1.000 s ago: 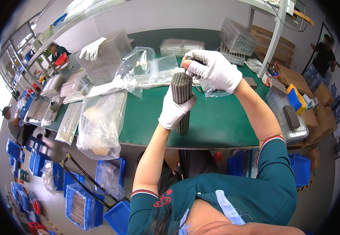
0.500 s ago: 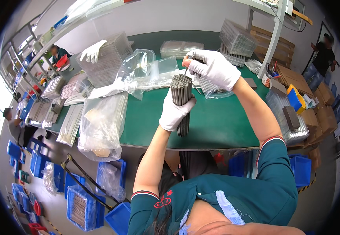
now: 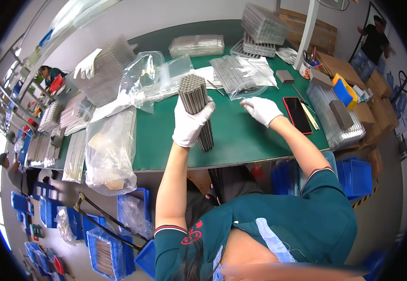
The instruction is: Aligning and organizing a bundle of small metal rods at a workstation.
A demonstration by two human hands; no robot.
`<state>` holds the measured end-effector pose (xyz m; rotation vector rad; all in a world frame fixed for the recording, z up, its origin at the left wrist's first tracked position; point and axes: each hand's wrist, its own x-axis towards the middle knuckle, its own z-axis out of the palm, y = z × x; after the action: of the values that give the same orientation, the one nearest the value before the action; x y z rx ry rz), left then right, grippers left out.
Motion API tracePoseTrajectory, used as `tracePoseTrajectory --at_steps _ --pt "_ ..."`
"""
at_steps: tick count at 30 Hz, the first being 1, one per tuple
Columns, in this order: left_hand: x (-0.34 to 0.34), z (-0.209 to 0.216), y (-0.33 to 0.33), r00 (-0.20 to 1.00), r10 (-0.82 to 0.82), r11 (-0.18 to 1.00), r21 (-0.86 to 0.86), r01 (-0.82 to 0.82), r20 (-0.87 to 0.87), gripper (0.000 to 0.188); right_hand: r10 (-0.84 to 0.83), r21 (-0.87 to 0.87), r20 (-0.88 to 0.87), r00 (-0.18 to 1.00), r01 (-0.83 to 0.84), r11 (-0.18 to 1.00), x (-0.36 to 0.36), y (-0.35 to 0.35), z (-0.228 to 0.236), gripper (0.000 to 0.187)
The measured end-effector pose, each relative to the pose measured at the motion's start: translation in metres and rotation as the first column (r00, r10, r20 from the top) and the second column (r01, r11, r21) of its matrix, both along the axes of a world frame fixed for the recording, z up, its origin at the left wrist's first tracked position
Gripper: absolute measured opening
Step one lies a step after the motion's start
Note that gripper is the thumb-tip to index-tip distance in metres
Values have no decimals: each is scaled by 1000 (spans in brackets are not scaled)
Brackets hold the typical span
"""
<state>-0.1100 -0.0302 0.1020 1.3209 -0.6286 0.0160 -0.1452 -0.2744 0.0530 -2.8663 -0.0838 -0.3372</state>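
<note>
My left hand (image 3: 188,122), in a white glove, is wrapped round a thick bundle of thin grey metal rods (image 3: 193,89). The bundle stands nearly upright over the green table (image 3: 241,150), its packed rod ends facing up. To its right, my gloved right hand (image 3: 262,111) hovers low above the tabletop, bare fingertips pointing left. Its fingers look loosely bent, and no rod shows in them. Just beyond lies a row of similar rods (image 3: 234,75) on clear plastic and white paper. A loose rod (image 3: 215,88) rests between the bundle and that row.
Right of my hand lie a red-edged phone (image 3: 297,114) and a grey block (image 3: 285,77). Clear plastic trays (image 3: 264,23) are stacked at the back. Bagged rods (image 3: 112,140) cover the left side. Blue bins (image 3: 105,255) stand on the floor. Other people are farther off.
My right hand has come down from above the bundle's top, moving right and nearer the table. The left hand still grips the bundle. The whole view has shifted, showing the phone.
</note>
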Motion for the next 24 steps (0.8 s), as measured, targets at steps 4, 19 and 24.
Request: tracePoseTrajectory --at_steps 4,19,24 --pt "-3 2 1 1000 26 1000 11 -26 -8 25 -47 64 231 972 33 997 -5 -7 -35 20" --pt "-9 6 -3 997 54 997 -56 -57 -46 21 -61 352 275 959 -41 935 11 20 -16 28" --pt "-16 3 -4 985 170 985 12 -170 31 19 705 882 -239 667 453 -130 -45 86 -27 89"
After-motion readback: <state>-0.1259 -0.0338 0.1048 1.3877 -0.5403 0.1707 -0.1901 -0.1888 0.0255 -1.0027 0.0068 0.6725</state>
